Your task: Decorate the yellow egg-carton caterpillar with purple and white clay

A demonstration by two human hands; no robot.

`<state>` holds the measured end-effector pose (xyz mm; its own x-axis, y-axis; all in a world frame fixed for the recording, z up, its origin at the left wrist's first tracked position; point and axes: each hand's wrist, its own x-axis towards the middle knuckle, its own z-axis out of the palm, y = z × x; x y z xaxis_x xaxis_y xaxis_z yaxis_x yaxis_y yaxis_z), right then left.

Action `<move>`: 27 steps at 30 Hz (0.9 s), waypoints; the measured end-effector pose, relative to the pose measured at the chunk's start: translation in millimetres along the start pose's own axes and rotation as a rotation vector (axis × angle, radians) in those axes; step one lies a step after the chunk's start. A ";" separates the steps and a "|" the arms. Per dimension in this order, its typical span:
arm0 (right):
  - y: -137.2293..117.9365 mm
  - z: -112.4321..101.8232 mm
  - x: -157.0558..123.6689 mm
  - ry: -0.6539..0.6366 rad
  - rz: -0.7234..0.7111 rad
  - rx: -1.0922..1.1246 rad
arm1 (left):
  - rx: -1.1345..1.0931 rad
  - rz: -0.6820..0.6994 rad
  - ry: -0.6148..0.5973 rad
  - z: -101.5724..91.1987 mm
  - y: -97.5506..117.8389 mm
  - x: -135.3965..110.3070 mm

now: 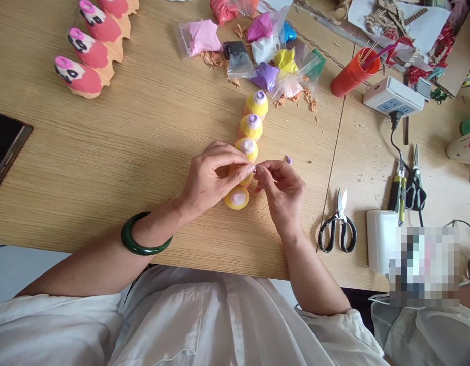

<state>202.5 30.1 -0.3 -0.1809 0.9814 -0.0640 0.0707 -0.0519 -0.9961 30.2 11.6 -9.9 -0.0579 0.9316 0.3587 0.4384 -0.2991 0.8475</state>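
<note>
A small purple clay bit [255,170] is pinched in the fingers of the left hand [209,175] and right hand [283,190], over the right edge of the yellow-topped egg-carton strip [251,130]; its long axis runs away along the counter [143,127], the left hand reaching across.

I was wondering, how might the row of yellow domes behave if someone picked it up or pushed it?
The row of yellow domes is probably light, as it resembles a strip of moulded egg carton. It may flex at the dips between domes. Being joined, the domes seem likelier to slide on the table than roll.
</note>
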 end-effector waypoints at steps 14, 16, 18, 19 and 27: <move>1.9 -0.9 -0.5 -0.007 -0.026 0.006 | 0.045 0.031 0.028 -0.9 3.4 0.1; 1.9 -1.0 -0.4 -0.011 -0.021 -0.010 | 0.080 0.037 0.011 -1.3 3.2 0.4; 2.6 -1.1 -0.4 -0.015 -0.031 -0.002 | 0.094 0.051 0.004 -1.5 2.2 0.5; 3.1 -1.2 -0.4 -0.016 -0.039 0.001 | 0.096 0.058 0.004 -1.5 1.6 0.4; 2.2 -1.4 -2.9 -0.033 -0.059 -0.084 | 0.134 0.071 0.001 -2.9 -0.3 0.7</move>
<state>204.6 27.4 -2.2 -0.2192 0.9756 -0.0088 0.1406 0.0226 -0.9898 27.5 11.8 -8.7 -0.0233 0.9089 0.4164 0.5574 -0.3340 0.7601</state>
